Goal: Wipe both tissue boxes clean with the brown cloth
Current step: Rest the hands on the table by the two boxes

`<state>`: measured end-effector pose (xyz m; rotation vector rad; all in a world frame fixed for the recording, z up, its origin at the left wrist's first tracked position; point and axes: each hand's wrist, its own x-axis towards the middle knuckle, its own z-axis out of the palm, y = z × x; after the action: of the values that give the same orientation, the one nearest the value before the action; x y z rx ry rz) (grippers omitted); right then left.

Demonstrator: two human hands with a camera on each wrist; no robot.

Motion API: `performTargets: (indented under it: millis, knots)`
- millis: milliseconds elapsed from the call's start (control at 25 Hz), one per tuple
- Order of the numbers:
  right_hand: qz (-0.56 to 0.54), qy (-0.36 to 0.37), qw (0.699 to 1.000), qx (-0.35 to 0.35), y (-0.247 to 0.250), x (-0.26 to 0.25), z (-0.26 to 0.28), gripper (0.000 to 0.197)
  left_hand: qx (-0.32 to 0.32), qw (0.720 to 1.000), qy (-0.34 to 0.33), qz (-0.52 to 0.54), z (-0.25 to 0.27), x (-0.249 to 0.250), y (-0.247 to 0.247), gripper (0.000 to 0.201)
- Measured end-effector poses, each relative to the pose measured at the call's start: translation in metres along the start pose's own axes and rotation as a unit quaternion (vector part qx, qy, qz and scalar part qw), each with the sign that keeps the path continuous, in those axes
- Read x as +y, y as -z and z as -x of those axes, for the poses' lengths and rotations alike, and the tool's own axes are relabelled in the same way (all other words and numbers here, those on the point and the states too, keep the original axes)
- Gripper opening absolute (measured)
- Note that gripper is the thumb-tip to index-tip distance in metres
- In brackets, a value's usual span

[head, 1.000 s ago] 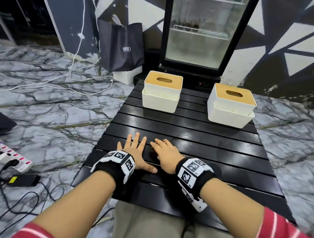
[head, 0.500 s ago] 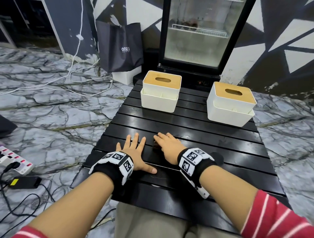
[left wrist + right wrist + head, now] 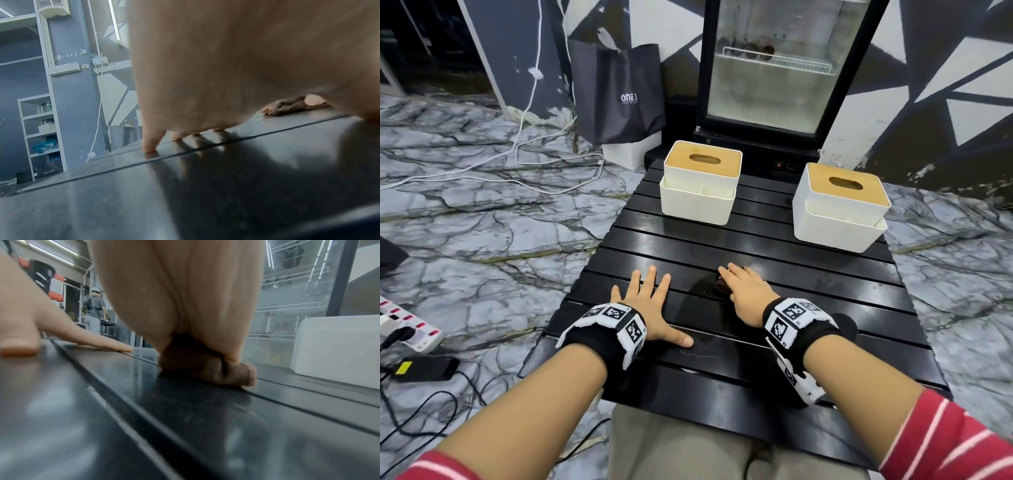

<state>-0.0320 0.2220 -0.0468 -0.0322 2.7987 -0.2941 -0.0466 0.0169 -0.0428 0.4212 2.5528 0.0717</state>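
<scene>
Two white tissue boxes with wooden lids stand at the far end of the black slatted table: the left box and the right box. My left hand lies flat on the slats, fingers spread, holding nothing. My right hand rests on the bunched brown cloth, with fingers and thumb curled round it. Only a dark edge of the cloth shows under the fingers in the head view. The cloth lies on the table, well short of both boxes.
A glass-door fridge stands behind the table, with a dark bag to its left. Cables, a power strip and an adapter lie on the marble floor at left. The table's edges drop off on both sides.
My right hand has slid forward and slightly right along the slats, bunching the cloth under it. The left hand has stayed flat in place.
</scene>
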Motion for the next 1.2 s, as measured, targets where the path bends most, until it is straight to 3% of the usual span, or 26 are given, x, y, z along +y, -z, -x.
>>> performTargets:
  millis: [440, 640, 840, 1200]
  knots:
    - [-0.008, 0.036, 0.999, -0.010, -0.025, 0.006, 0.062, 0.064, 0.013, 1.000, 0.009, -0.010, 0.006, 0.011, 0.006, 0.124]
    - [-0.028, 0.003, 1.000, -0.002, -0.022, 0.033, 0.096, 0.060, 0.026, 0.995, -0.085, -0.052, 0.019, 0.074, -0.004, 0.104]
    - [-0.048, -0.038, 0.998, 0.008, -0.025, 0.069, 0.134, 0.059, 0.026, 0.985, -0.154, -0.073, 0.028, 0.145, -0.033, 0.103]
    - [-0.095, -0.068, 0.992, 0.048, -0.042, 0.108, 0.177, 0.059, 0.025, 0.981, -0.172, -0.086, 0.045, 0.195, -0.063, 0.107]
